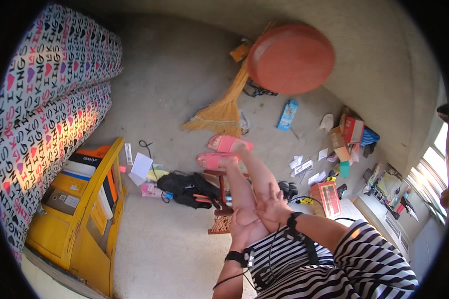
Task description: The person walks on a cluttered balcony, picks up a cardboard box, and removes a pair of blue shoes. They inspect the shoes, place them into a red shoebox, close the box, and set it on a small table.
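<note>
I sit on a low wooden stool with a woven cord seat (220, 224). My left hand (241, 231) lies over my left knee, the thumb and fingers spread around it, with nothing held. Resting near my other knee, my right hand (273, 205) has its fingers apart and is bare of any object. Each wrist wears a black strap, and thin cables run from them across my striped clothing (307, 276). Pink slippers (219, 160) are on my feet, in front of the stool.
A straw broom (224, 112) leans behind a round red table or lid (292, 59). Left stands a yellow wooden cabinet (71, 258) beside patterned rolls (60, 74). Near the stool lie a black bag (187, 187), papers (140, 168), a blue packet (288, 114) and a red box (327, 202).
</note>
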The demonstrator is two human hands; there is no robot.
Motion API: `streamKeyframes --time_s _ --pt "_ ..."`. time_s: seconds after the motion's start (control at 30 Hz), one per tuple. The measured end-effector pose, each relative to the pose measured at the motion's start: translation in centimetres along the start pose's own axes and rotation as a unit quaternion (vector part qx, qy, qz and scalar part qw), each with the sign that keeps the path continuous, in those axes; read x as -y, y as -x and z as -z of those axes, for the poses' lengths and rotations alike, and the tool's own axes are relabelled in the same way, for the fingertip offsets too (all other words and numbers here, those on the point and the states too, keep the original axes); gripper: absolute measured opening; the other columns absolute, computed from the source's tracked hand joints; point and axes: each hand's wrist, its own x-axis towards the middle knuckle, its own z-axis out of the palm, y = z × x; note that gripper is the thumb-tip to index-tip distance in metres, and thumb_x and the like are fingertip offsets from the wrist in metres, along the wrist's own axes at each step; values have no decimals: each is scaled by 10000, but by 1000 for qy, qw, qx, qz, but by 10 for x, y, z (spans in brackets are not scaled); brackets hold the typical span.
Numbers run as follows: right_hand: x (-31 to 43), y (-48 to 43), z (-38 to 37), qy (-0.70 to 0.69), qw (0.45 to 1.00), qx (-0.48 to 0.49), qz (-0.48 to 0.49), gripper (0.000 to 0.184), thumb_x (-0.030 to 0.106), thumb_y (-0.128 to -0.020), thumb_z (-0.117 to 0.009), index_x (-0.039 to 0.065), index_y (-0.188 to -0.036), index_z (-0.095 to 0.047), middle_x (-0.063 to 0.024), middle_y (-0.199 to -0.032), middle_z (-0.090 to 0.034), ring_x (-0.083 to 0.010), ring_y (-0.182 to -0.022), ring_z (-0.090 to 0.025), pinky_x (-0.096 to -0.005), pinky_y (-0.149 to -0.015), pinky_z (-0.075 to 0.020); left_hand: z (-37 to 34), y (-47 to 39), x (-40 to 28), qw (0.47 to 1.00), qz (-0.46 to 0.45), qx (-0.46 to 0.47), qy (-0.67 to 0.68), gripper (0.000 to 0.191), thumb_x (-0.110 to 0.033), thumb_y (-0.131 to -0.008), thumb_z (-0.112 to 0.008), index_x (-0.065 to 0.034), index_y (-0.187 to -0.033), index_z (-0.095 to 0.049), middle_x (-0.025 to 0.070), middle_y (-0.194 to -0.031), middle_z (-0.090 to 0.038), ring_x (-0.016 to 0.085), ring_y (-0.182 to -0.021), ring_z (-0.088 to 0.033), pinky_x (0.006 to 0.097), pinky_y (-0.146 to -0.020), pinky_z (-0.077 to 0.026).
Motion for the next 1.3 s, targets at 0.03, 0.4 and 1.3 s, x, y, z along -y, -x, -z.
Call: streamKeyframes --time_s 0.03,0.4,1.3 --pt "-1 2 2 5 1000 -7 23 770 616 -887 -541 262 -1536 -325 -241 -1634 -12 -662 -1378 -163 -693 -1031 -369 3 -1 -8 1000 14 9 1 959 -308 -599 -949 -53 -1388 -467 155 -1259 -610 256 -1157 -588 365 -999 -482" --pt "-60 11 8 203 956 -25 212 414 426 -853 -599 210 -1196 -687 -131 -1172 -679 -299 -1050 -674 -419 -888 -539 49 24 -8 988 14 25 -150 607 -259 -710 -869 -53 -1230 -635 133 -965 -718 236 -875 -699 345 -793 -551" --pt "-243 183 -65 -928 263 -243 -102 118 96 -837 -754 -19 -856 -732 -99 -832 -728 -175 -712 -680 -345 -593 -530 255 152 -177 984 -15 -81 -155 391 -47 -860 -633 -81 -1249 -626 18 -828 -622 134 -632 -545 298 -518 -428"
